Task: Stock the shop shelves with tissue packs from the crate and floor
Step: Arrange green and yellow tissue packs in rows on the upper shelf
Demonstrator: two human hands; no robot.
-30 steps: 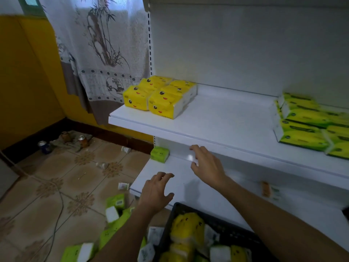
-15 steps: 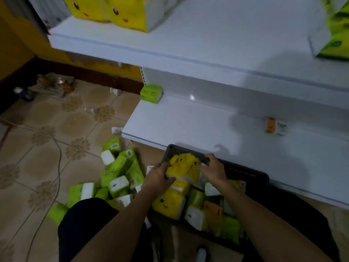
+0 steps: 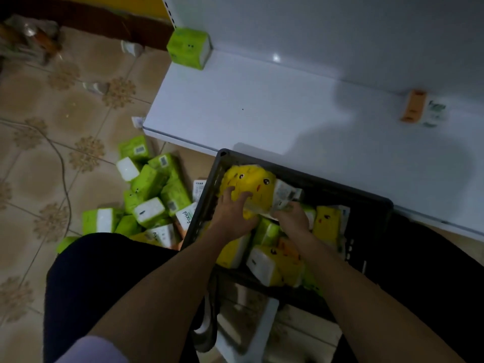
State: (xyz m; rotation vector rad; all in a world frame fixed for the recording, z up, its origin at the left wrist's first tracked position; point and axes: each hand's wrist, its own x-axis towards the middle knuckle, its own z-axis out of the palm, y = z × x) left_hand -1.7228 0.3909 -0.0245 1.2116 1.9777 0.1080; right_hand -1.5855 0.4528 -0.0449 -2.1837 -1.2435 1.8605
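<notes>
In the crate (image 3: 327, 185), both hands (image 3: 231, 214) (image 3: 293, 220) now grip a yellow pack (image 3: 251, 180).

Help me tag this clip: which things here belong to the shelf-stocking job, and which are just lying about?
Job: yellow pack, held by left hand and right hand; black crate; green packs on the floor; lower shelf; single green pack on it.
Lying about: corner litter; floor cable; paper scraps.
</notes>
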